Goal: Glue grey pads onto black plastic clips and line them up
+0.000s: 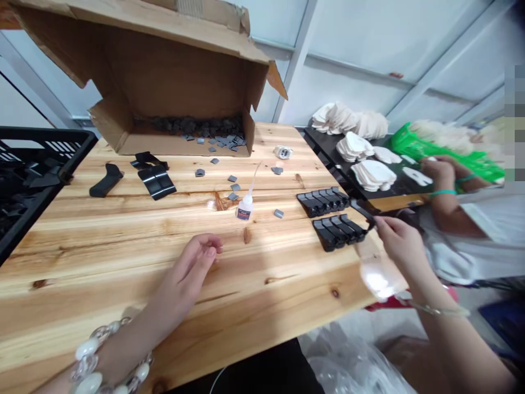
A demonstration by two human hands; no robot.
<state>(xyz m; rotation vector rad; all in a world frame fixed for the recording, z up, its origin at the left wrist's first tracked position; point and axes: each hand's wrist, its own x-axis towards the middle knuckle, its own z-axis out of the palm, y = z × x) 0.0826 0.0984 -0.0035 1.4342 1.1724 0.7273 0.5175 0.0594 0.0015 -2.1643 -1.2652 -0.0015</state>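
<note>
My right hand pinches a black curved plastic piece by its near end, at the right end of two rows of similar pieces. The back row and the front row stand side by side, several pieces in each. Over the middle of the table, my left hand is loosely curled, with nothing visible between thumb and fingers. Beyond it stands a small glue bottle with a long thin nozzle. Small grey pads lie around the bottle, one grey pad to its right.
An open cardboard box holding many grey pads stands at the back. At left is a black crate; loose black pieces lie near it. A white roll sits farther back. Another person's hand is beside white pads at right.
</note>
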